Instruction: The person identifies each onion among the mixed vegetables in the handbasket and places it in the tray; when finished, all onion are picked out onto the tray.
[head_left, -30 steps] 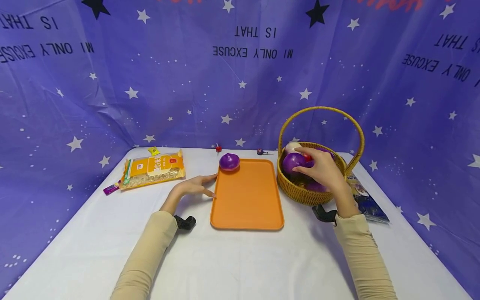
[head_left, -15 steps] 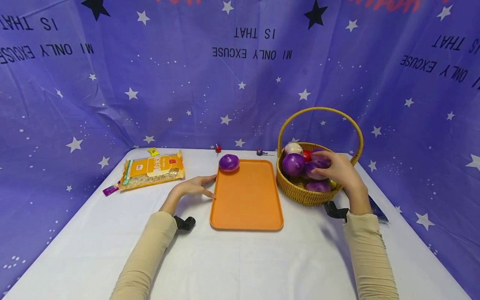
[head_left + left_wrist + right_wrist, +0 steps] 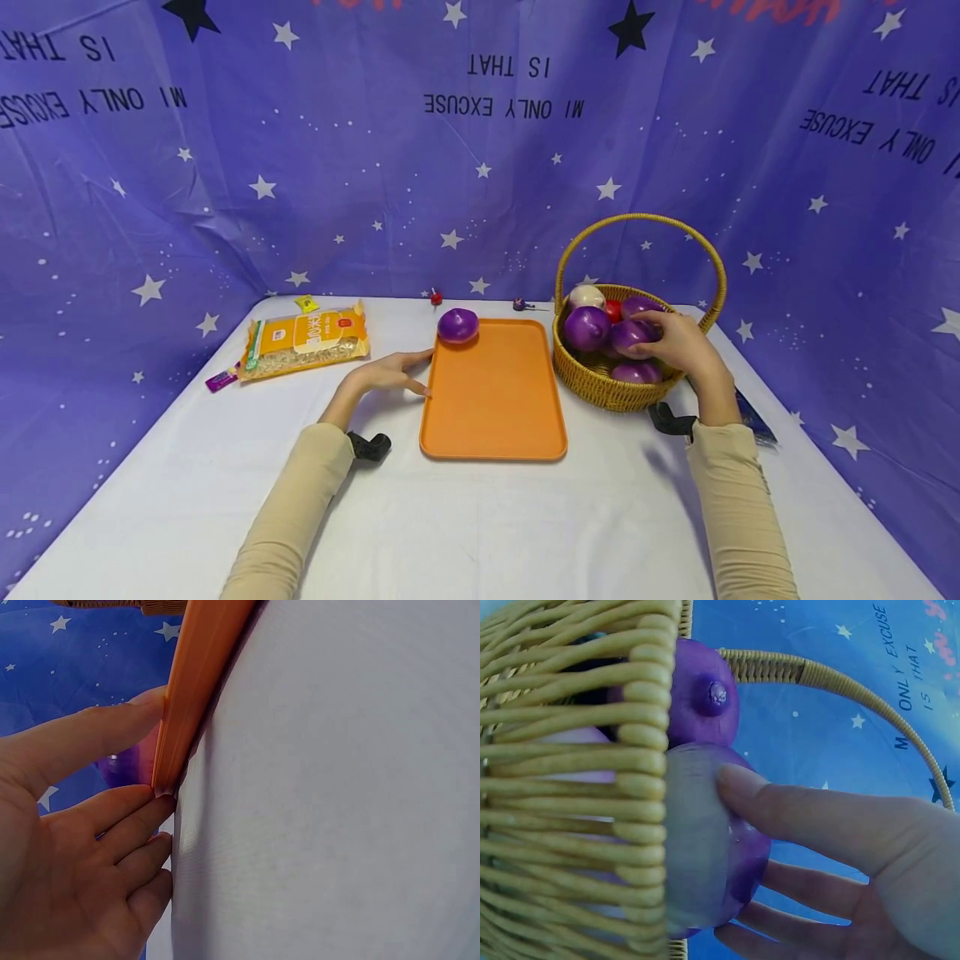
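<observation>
The white-covered table (image 3: 480, 525) spreads around the tray (image 3: 495, 400), its cloth running from the tray's near edge toward me. Right of the tray stands the basket (image 3: 615, 396), so near its right edge that I can't tell whether they touch. Here is the change: a second ago I was at the left onion (image 3: 587, 328), on the basket's tray side; now I've shifted farther from the tray, to the middle onion (image 3: 628, 337). The work, I judge, has passed to that one. The handle (image 3: 645, 216) arches up behind my reach, so the near side looks the easier way out.

On the tray, the corner onion (image 3: 458, 326) sits far left; bare orange floor shows in front and to its right. The grain bag (image 3: 307, 337) lies left of the tray, well apart.

My left hand (image 3: 382, 372) touches the tray's left edge, fingers extended, nothing clenched. My right hand (image 3: 686, 346) grasps the middle onion between thumb and fingers, inside the basket. Smallest, a red lollipop (image 3: 437, 297) lies beyond the tray's far edge.
</observation>
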Tool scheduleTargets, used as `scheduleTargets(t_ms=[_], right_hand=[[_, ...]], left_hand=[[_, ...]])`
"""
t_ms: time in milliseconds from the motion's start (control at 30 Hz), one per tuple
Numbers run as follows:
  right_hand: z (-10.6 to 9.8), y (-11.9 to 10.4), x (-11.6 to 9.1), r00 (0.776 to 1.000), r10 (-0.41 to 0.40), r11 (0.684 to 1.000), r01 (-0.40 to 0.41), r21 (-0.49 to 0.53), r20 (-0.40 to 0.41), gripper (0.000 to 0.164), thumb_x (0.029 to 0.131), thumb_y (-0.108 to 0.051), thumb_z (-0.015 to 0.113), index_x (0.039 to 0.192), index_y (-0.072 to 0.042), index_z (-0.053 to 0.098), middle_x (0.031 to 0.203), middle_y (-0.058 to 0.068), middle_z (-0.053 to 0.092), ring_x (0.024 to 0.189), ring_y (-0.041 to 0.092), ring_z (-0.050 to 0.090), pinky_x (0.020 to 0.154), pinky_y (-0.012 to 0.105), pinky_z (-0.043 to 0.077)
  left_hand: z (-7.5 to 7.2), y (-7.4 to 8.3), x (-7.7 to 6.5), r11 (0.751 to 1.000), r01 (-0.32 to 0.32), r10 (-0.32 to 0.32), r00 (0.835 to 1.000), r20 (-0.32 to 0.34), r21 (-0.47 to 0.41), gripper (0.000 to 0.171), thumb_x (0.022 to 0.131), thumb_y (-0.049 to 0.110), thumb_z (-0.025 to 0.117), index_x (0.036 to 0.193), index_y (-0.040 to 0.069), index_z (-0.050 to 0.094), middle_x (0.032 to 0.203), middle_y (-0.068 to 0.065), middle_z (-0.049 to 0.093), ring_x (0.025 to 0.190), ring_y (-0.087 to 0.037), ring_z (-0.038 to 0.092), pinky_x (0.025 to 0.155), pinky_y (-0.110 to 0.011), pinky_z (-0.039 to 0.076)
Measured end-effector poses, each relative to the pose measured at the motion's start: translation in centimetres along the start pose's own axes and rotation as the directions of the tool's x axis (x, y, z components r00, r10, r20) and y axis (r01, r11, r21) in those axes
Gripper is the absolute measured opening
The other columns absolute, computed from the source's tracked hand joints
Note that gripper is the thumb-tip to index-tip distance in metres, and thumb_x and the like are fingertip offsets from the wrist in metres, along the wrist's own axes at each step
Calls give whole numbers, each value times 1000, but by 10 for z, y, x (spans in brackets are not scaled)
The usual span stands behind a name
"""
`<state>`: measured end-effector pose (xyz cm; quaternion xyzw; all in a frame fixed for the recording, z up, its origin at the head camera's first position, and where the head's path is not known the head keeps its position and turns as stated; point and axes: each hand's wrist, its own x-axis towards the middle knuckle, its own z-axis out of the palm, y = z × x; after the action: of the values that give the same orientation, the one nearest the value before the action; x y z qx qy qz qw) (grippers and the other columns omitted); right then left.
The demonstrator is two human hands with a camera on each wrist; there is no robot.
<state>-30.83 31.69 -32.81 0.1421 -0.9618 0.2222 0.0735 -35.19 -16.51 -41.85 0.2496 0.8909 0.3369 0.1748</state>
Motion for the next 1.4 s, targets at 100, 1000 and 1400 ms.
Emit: scheduleTargets(t_ms=[100,1000,1400], right_hand=[[-1,-1,0,1000,2,1000,-1,9,-13,57,83,-22,77,131,1,56,122,31,58,111,46,53,94,61,43],[31,-76,12,905,-334,930,363,66,-264,63,76,-16,83,132,-3,58,127,17,61,104,33,62,88,49,52],[73,-111,37,912,-370,913,392,113,-179,59,79,-18,81,131,-1,59,129,16,60,112,32,59,95,44,49]], left_hand=[[0,0,0,1000,-2,2,1000,2,0,89,82,29,74,151,3,26,154,-20,26,142,-38,20,115,-54,15],[2,-2,1,1000,-30,30,999,-13,-4,89,82,28,75,151,0,25,154,-21,27,142,-38,21,116,-52,15],[1,-6,3,1000,-20,20,1000,-11,-3,90,81,29,75,152,4,26,155,-16,27,143,-34,21,117,-49,15]])
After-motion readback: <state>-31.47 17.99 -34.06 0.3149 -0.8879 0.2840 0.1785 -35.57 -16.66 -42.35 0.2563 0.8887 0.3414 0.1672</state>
